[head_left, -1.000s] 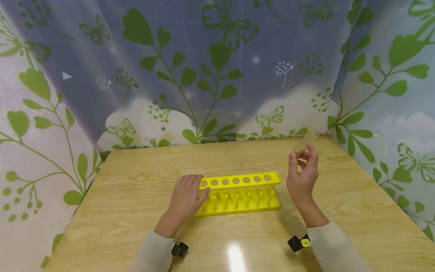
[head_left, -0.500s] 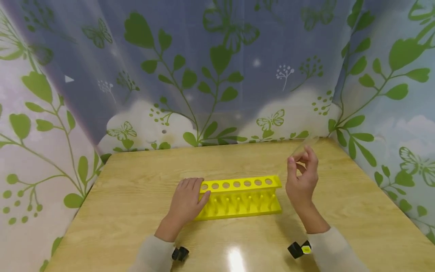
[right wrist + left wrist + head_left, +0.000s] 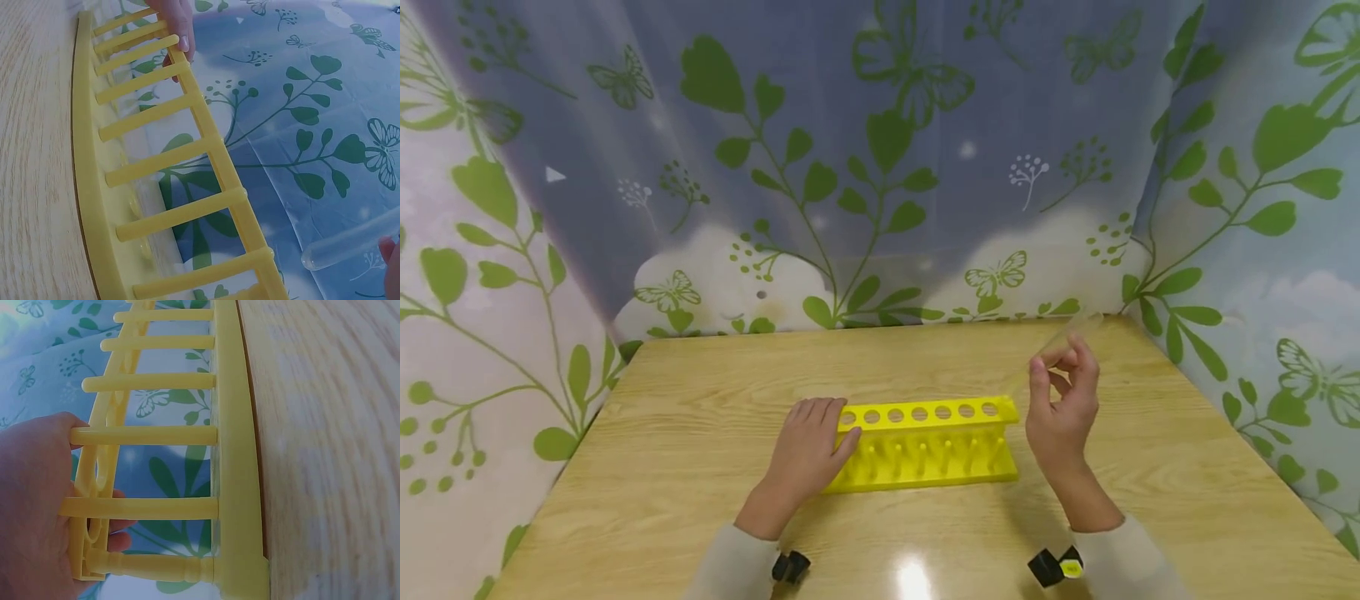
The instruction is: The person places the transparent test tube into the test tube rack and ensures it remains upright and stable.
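Note:
A yellow test-tube rack (image 3: 925, 442) with a row of round holes stands in the middle of the wooden table (image 3: 700, 400). My left hand (image 3: 808, 454) rests on the rack's left end, fingers over the top plate (image 3: 87, 487). My right hand (image 3: 1063, 400) is raised just right of the rack and pinches a clear glass test tube (image 3: 1067, 333) that slants up and to the right. The tube's rounded end (image 3: 350, 247) shows in the right wrist view, close to the rack's top bar (image 3: 219, 169). The rack's holes look empty.
A curtain printed with green leaves and butterflies (image 3: 880, 167) closes in the table at the back and both sides. Bare wood lies left, right and in front of the rack.
My right hand with the tube has drifted slightly left toward the rack's right end. The left hand stays on the rack.

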